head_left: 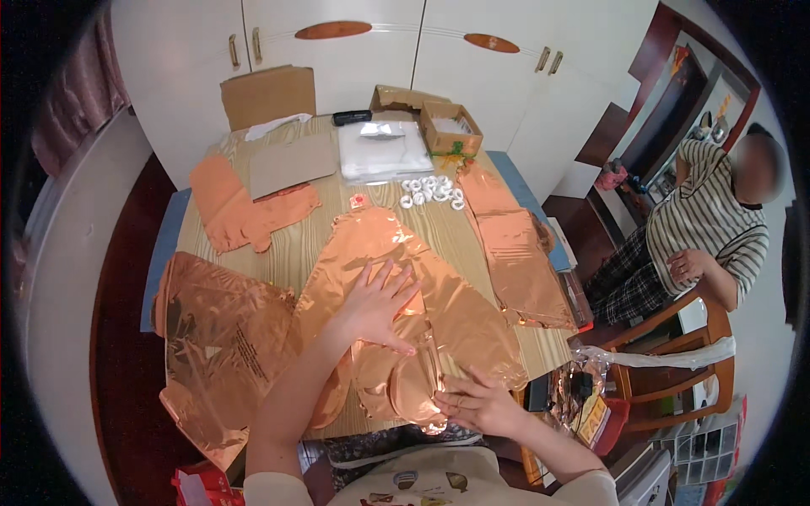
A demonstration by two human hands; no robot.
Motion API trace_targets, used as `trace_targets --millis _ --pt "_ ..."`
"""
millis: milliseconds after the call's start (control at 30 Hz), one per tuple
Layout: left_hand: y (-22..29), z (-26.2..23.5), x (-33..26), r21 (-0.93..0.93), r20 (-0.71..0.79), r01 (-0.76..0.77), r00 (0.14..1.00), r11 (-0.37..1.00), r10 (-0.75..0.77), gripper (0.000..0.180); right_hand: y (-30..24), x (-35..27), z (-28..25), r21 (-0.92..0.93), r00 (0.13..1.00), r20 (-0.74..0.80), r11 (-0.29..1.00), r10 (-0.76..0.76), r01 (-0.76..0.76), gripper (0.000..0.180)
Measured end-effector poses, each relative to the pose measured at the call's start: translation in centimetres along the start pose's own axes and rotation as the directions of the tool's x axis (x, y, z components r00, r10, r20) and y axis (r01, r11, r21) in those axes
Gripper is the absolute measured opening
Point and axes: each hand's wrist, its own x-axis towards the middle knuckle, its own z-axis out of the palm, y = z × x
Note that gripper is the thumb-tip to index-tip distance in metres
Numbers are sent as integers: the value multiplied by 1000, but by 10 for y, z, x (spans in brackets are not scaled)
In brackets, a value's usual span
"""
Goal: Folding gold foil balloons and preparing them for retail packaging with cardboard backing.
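Note:
A flat rose-gold foil balloon (472,316) is spread over the middle of the table, its parts overlapping and creased near the front edge. My left hand (378,308) lies on it with the fingers spread wide. Lower and to the right, my right hand (483,406) rests its outstretched fingers on the foil's near edge; its fingertips partly cover that edge. A shiny, wrinkled foil sheet (224,337) of the same colour lies beside my left forearm and hangs over the table's near left side.
More folded foil (515,244) lies at right, and another piece (228,207) at far left. White rings (432,191), a clear plastic pack (384,152), cardboard (291,164) and a small box (451,128) sit toward the back. A person (709,211) stands right, behind a wooden chair (675,371).

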Motion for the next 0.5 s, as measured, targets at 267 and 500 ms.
trace_targets --millis 267,500 --pt "0 -2 0 -8 -3 -8 1000 1000 8 126 2 -6 21 129 971 -236 989 -43 75 30" --pt "-3 2 -1 -4 -13 -20 1000 1000 20 126 26 32 2 -126 995 -69 989 73 -82 39"
